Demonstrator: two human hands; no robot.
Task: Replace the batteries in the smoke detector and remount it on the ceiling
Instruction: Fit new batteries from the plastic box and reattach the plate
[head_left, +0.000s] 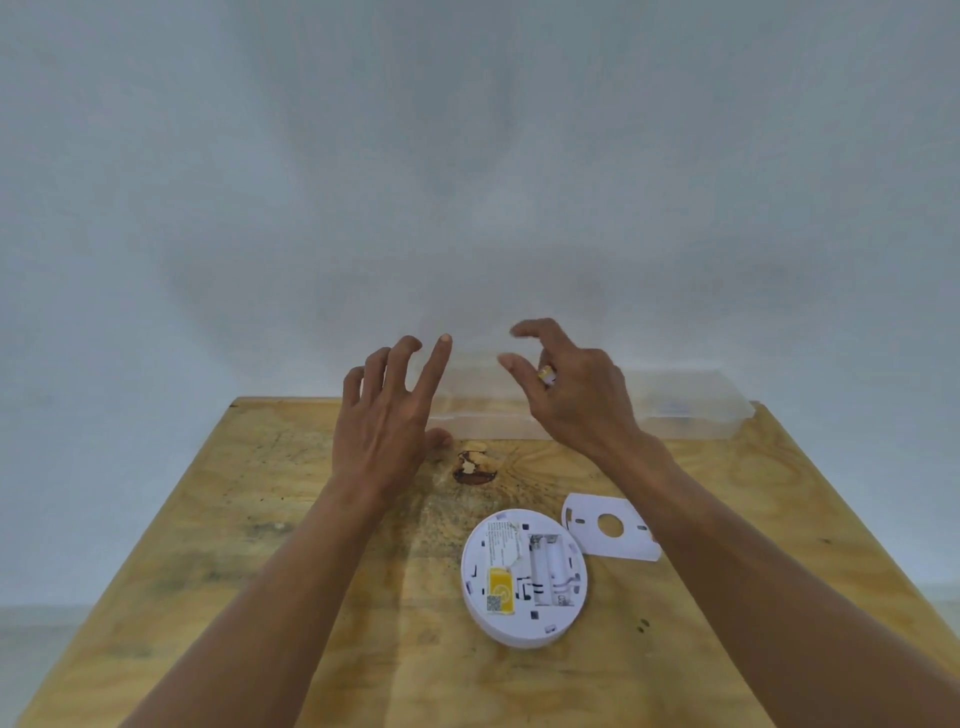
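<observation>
The white round smoke detector (524, 574) lies back-side up on the wooden table (270, 545), its battery compartment (550, 569) showing no batteries. Its white mounting plate (610, 527) lies just right of it, partly under my right forearm. My left hand (387, 415) hovers with fingers spread over the left end of a clear plastic box (675, 410), thumb at the box's front edge. My right hand (571, 395) is above the box's middle, index and thumb apart, while the curled fingers hold a small yellow and white thing, seemingly a battery (545, 373).
The clear box sits along the table's far edge against a pale wall (467, 182). A dark knot (472, 467) marks the wood between my hands. Bare tabletop lies left of the detector and toward me.
</observation>
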